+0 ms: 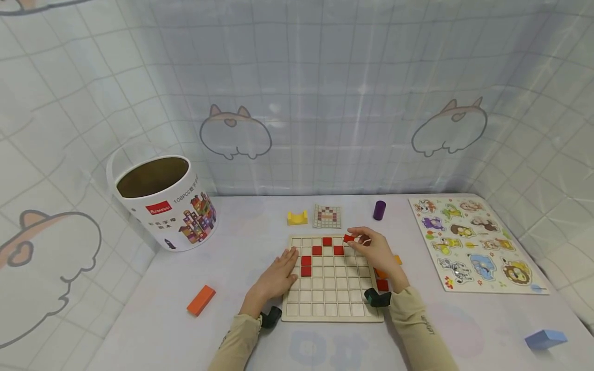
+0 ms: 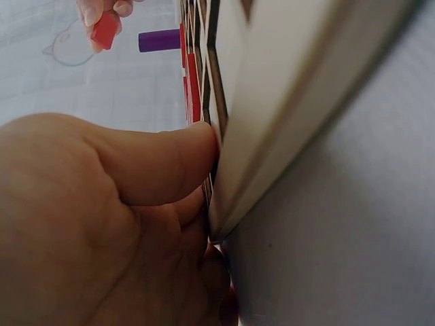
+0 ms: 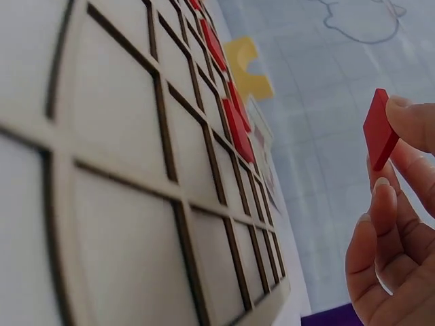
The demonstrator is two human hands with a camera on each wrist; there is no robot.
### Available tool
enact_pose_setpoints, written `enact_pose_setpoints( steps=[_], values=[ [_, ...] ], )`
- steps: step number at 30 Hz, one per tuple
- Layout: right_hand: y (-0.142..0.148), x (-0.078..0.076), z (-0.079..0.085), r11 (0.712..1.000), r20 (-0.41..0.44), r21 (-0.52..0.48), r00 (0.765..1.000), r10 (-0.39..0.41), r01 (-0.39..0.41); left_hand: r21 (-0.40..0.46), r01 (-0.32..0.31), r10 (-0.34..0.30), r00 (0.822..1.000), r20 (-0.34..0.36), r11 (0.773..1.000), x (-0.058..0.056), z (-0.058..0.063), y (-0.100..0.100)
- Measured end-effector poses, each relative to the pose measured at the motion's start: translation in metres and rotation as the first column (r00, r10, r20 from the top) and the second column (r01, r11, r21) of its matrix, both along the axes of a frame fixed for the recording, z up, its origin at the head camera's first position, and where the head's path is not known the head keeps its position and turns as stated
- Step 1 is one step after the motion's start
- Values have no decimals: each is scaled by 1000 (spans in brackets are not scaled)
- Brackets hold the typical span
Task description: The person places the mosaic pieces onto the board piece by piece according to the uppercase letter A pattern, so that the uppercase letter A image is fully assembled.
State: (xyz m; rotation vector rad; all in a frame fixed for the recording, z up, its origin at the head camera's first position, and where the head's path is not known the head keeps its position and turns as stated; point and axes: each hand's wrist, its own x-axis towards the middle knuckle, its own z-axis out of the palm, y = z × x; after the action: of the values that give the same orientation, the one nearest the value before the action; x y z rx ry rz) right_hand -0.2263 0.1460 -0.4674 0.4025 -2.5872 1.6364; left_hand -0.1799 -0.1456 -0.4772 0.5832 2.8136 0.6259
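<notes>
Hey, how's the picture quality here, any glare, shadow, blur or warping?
Head view: pale glare spots on the sheeted wall; left wrist view: shadow darkens the lower part of the left hand, and the grid board's nearest edge is blurred; right wrist view: the board's nearest bars bow, while the red tile looks fairly crisp.

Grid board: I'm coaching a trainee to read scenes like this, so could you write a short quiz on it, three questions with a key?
1. Short answer: which hand pinches the raised red tile?
2. Multiple choice: how many red tiles visibly sit in cells of the grid board?
A) three
B) five
C) eight
3. True or false: the left hand is at the board's right edge.

Key:
1. The right hand.
2. B
3. False; it is at the left edge.
</notes>
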Motion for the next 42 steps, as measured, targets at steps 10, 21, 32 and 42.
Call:
enact_pose_setpoints(
  steps=[10,21,32,42],
  values=[
    [-24,5,-3,998,26,20,998,57,-57,6,-4,4,1000,-3,1000,1,0,-1],
    [-53,14,-7,985,22,32,986,166,-167,11,-9,9,1000,5,1000,0,0,-1],
    [-71,23,-17,961,8,37,962,273,-273,13,-17,17,1000,10,1000,-1,-1,-2],
    [-87,36,-31,938,17,88,942,334,-335,-2,-2,2,1000,0,1000,-2,-3,-2]
  ],
)
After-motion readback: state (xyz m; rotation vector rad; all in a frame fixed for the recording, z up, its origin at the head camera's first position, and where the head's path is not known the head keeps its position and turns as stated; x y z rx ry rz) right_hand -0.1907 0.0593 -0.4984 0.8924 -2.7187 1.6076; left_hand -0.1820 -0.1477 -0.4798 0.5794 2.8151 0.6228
